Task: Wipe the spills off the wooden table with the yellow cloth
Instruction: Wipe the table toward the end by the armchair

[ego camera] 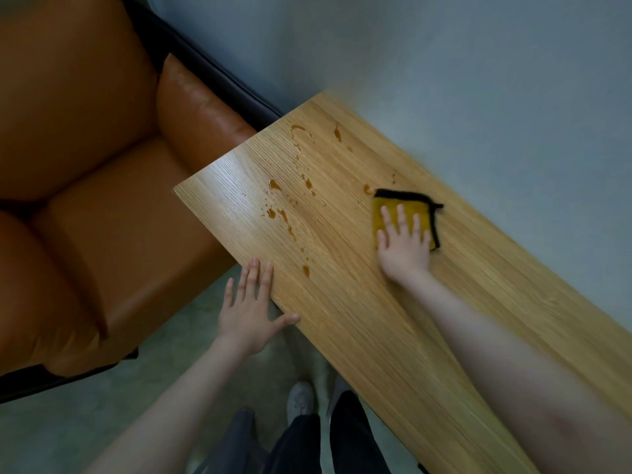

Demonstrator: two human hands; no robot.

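Right hand (403,241): fingers straight and spread, pressing flat on the yellow cloth (415,208); holds nothing by pinch.
Yellow cloth: black-edged square, lying on the wooden table (359,302) toward its far right edge, largely under the hand.
Left hand (248,313): fingers straight, splayed wide, at the table's near left edge; thumb tip on the tabletop.
Spills (284,213): brown drops and streaks scattered left of the cloth, one drop just beside its far corner.
Orange leather armchair (85,200): left, beside the table's end.
Shoe (301,400) and dark trousers (307,446): near, on the floor.
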